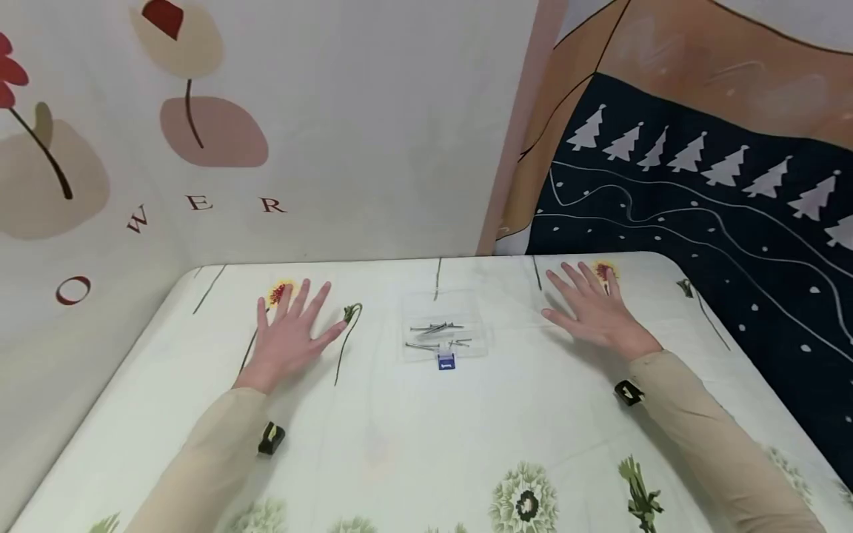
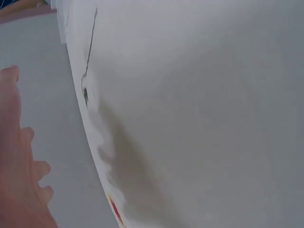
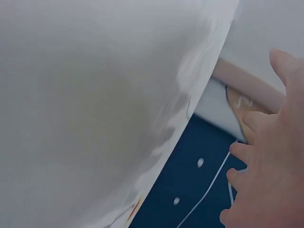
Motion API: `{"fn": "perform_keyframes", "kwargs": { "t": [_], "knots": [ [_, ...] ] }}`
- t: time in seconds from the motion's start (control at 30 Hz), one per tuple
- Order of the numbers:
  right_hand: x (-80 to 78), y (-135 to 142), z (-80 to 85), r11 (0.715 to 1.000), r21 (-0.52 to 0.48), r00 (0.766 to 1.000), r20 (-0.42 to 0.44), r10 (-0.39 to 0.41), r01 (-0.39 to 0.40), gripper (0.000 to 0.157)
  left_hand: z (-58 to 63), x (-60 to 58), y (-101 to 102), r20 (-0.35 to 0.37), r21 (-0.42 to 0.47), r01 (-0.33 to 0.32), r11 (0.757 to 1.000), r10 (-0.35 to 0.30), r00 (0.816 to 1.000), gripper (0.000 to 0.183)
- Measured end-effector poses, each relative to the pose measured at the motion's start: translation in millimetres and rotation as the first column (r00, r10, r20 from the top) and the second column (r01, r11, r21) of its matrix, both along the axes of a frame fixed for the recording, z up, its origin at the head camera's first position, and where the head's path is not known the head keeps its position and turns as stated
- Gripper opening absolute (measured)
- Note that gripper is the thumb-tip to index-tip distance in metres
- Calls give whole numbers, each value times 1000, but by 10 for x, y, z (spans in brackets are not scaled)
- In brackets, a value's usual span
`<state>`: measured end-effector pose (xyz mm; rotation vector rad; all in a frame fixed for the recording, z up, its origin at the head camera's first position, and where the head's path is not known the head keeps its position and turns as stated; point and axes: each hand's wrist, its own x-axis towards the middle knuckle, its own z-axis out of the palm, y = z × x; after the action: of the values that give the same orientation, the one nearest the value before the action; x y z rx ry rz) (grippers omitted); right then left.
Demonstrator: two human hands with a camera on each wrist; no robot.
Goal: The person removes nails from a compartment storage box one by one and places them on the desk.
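A small clear plastic box [image 1: 476, 344] with a blue latch [image 1: 446, 360] lies in the middle of the table, between the two hands. Several silvery screws or nails [image 1: 436, 327] show inside it; their exact kind is too small to tell. To the box's left, the left hand [image 1: 286, 344] is spread palm down with straight fingers, holding nothing. The right hand [image 1: 596, 314] is likewise spread on the other side, its fingers pointing to the far edge. In the wrist views, the left hand [image 2: 21, 166] and right hand [image 3: 275, 161] appear raised over the cloth, casting shadows.
A white flower-printed cloth covers the table [image 1: 413, 437]. Behind it hangs a pale printed curtain [image 1: 373, 133], with a dark tree-patterned cloth [image 1: 666, 192] at the right. Small black devices sit at the left wrist [image 1: 271, 438] and right wrist [image 1: 629, 393].
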<state>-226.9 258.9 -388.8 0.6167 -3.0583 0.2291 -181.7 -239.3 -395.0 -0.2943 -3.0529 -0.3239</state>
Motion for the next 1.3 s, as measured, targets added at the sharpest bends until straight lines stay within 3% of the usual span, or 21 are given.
{"fn": "perform_keyframes", "kwargs": {
  "t": [0.3, 0.53, 0.67, 0.93, 1.17, 1.3],
  "knots": [
    [-43, -351, -26, 992, -45, 993, 0, 122, -122, 73, -32, -50, 429, 64, -27, 123, 992, -121, 991, 81],
    [-5, -673, 8, 971, -83, 974, -8, 226, -226, 65, -49, -71, 717, 123, 50, 191, 980, -196, 973, 81],
    [10, -825, 22, 953, -104, 959, -17, 284, -284, 62, -80, -98, 789, 139, 120, 224, 967, -239, 961, 81],
    [39, -1017, -10, 926, -169, 939, 1, 343, -338, 58, -131, -147, 863, 218, 210, 296, 932, -340, 915, 84],
    [16, -1076, -42, 915, -196, 930, 31, 366, -353, 53, -151, -161, 910, 273, 219, 290, 931, -344, 898, 85],
    [-16, -1108, -68, 897, -219, 912, 59, 405, -384, 48, -126, -161, 944, 289, 219, 285, 933, -341, 894, 84]
  ]
}}
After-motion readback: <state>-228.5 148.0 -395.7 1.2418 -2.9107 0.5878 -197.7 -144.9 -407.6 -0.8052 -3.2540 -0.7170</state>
